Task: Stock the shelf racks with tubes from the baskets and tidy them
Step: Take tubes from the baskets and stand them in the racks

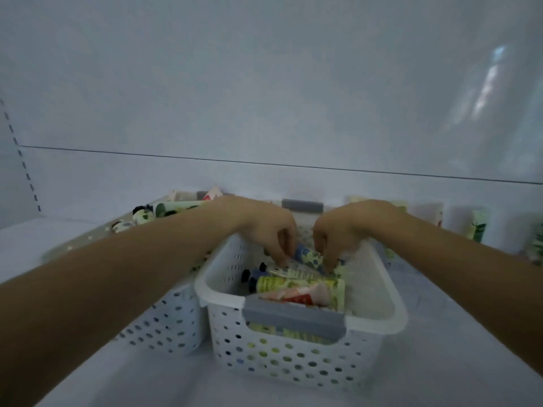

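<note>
— Down in the white perforated plastic basket [299, 356] at the centre, which tube is being taken?

— That soft, pale blue-flowered tube [310, 256] with the blue cap. It lies on top of the heap, towards the far end of the basket, cap pointing left.

— And the hands?

— Close together, both dipped over the rim. The left hand [264, 230] has its fingertips curled down at the cap end, and the right hand [343, 230] curls onto the body. Both seem to pinch it, though blur makes the exact contact hard to read.

— Why two hands for one small tube?

— My guess is that it rests among loose neighbours, so one end is steadied while the other is lifted free without dragging the rest along.

— What lies nearer us?

— A yellow-green tube [293, 284] with a dark cap and a red-and-white tube [296, 296], both lying flat behind the grey front handle [293, 318].

— Anything around the basket?

— A second white perforated basket [164, 324] sits just beside its left wall, under the left forearm, with green-patterned tubes [173, 208] heaped at its far end. To the right, a few pale tubes [479, 227] stand upright towards the back of the white shelf [152, 383], presumably placed there as stock.

— How far along, then?

— Somewhere in the middle, I'd judge, since both baskets hold plenty.
</note>
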